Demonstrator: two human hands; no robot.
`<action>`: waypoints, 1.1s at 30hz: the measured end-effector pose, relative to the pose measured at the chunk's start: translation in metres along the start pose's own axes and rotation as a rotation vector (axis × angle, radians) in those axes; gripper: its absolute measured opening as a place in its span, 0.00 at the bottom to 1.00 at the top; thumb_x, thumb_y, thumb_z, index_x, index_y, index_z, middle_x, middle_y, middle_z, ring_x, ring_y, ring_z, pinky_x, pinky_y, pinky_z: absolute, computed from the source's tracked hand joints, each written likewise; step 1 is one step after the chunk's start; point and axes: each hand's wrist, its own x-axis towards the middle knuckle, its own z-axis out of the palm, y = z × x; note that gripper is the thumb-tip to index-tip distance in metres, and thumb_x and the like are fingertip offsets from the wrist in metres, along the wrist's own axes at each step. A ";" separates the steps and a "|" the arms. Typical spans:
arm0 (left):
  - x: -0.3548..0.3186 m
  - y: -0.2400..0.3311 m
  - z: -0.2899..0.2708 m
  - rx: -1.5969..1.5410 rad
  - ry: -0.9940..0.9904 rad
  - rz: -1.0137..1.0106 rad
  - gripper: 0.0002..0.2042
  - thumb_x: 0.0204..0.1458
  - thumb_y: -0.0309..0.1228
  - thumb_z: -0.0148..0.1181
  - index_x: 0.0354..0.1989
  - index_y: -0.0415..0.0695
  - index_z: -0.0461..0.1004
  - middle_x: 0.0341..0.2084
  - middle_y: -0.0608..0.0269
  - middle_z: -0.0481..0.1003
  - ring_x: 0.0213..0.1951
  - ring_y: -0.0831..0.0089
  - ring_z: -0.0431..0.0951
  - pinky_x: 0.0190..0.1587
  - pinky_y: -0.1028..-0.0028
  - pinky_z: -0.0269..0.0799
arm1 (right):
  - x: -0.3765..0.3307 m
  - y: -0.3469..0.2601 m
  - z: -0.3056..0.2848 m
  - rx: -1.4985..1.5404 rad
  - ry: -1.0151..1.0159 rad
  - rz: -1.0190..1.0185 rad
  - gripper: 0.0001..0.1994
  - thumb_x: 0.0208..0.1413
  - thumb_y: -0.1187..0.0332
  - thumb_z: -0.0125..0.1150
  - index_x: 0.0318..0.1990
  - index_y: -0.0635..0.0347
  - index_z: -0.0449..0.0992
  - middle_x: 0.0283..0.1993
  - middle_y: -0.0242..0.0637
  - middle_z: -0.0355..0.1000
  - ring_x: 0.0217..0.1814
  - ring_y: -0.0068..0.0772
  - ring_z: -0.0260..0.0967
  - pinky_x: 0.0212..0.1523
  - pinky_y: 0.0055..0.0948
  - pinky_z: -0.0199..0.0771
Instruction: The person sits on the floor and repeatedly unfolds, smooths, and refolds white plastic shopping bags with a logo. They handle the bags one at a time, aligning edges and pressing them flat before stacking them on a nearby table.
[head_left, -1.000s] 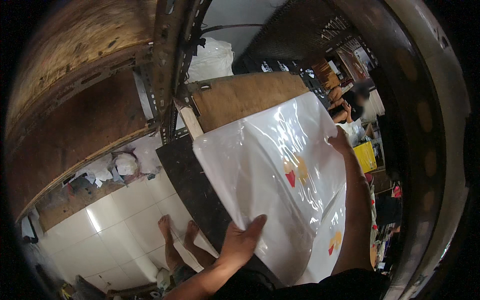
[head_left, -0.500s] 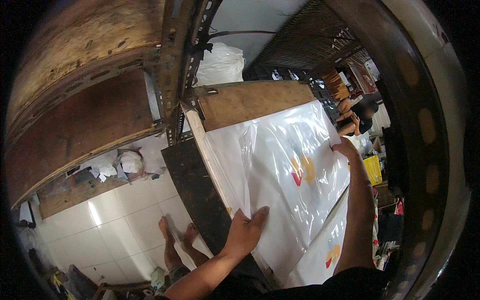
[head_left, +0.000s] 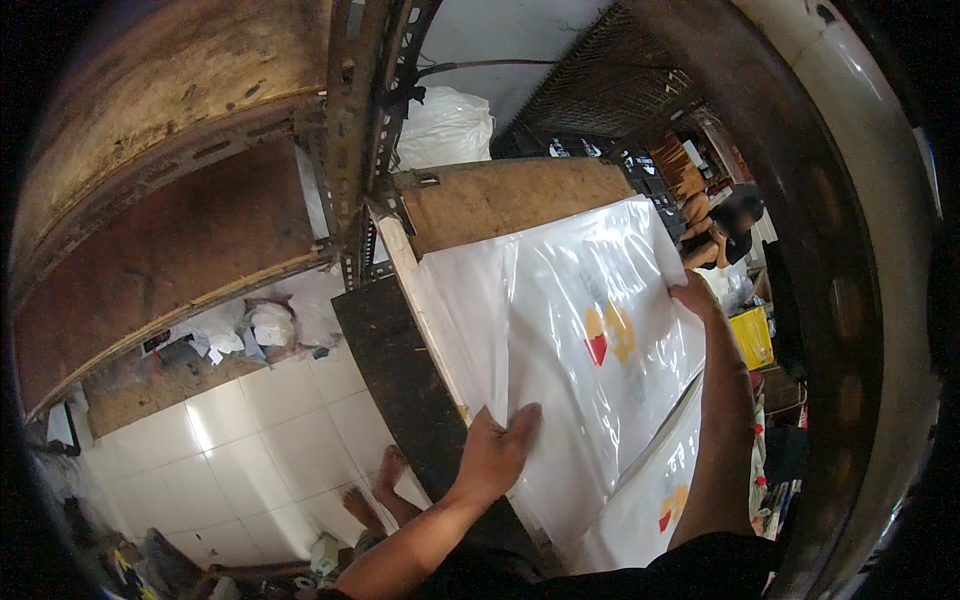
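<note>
A glossy white plastic sheet (head_left: pixel 560 300) with an orange and red print lies over the wooden worktable (head_left: pixel 520 195), a fold running along its left side. At its left edge, my left hand (head_left: pixel 495 452) grips the plastic, thumb stretched out on top and the other fingers curled, partly hidden. My right hand (head_left: pixel 692 295) is closed on the sheet's right edge; its fingertips are hard to see. Below the right part, a second white plastic sheet (head_left: pixel 635 515) with a similar print shows beside my right forearm.
A pale wooden strip (head_left: pixel 425 310) and a dark board (head_left: pixel 385 365) border the table's left side. Metal shelf posts (head_left: pixel 365 130) rise behind. A white bag (head_left: pixel 445 128) stands at the back. Another person (head_left: pixel 725 230) sits far right, near a yellow crate (head_left: pixel 752 337). Bare feet (head_left: pixel 390 475) stand on tiles.
The fold at the sheet's left side lies flatter and straighter. Both hands keep their hold with little movement. The bare feet on the floor have shifted, and the view has moved slightly.
</note>
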 end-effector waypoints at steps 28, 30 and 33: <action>-0.251 0.027 -0.021 -0.055 -0.031 0.472 0.29 0.63 0.39 0.53 0.64 0.30 0.56 0.55 0.51 0.68 0.57 0.65 0.69 0.59 0.66 0.65 | -0.489 -0.335 -0.037 0.360 -0.121 -0.972 0.25 0.53 0.75 0.54 0.60 0.73 0.64 0.42 0.52 0.74 0.45 0.49 0.74 0.44 0.42 0.76; -0.280 0.029 -0.017 -0.126 0.149 0.402 0.32 0.60 0.43 0.56 0.64 0.30 0.56 0.54 0.51 0.68 0.56 0.65 0.70 0.59 0.67 0.65 | -0.518 -0.349 -0.022 0.297 -0.017 -1.086 0.23 0.53 0.74 0.52 0.57 0.80 0.66 0.40 0.53 0.74 0.43 0.49 0.74 0.42 0.41 0.77; -0.306 0.005 -0.036 -0.354 0.249 0.417 0.24 0.62 0.42 0.53 0.58 0.36 0.62 0.47 0.58 0.70 0.50 0.68 0.72 0.54 0.68 0.68 | -0.550 -0.362 -0.012 0.274 -0.055 -1.151 0.26 0.47 0.73 0.61 0.55 0.77 0.69 0.38 0.50 0.73 0.37 0.46 0.72 0.38 0.39 0.76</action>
